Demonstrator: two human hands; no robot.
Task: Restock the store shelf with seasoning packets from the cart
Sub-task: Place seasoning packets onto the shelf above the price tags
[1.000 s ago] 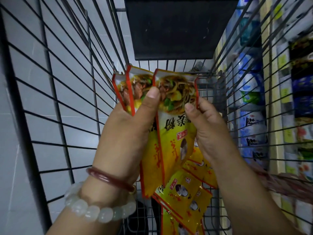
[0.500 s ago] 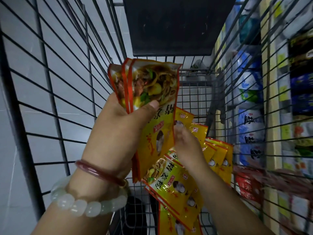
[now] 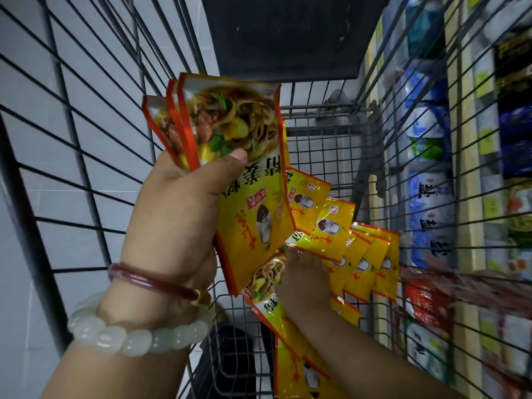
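My left hand [image 3: 175, 214] holds up a small stack of yellow seasoning packets [image 3: 230, 145] with a noodle picture, thumb pressed across the front one. They are raised above the wire cart [image 3: 86, 156]. Lower down, my right hand [image 3: 305, 280] reaches into the cart among several loose yellow packets [image 3: 362, 254] lying fanned on the cart floor. Its fingers touch the edge of one packet [image 3: 313, 240]; the grip itself is hidden behind the held stack.
The cart's wire sides rise on both sides, with a dark flap [image 3: 290, 36] at its far end. Store shelves [image 3: 466, 197] on the right carry blue and white bags [image 3: 429, 205] and red packets [image 3: 426, 303]. Grey floor tiles lie to the left.
My right hand let go of the stack and dropped down into the cart among the loose packets. My left hand keeps the stack raised, now gathered together.
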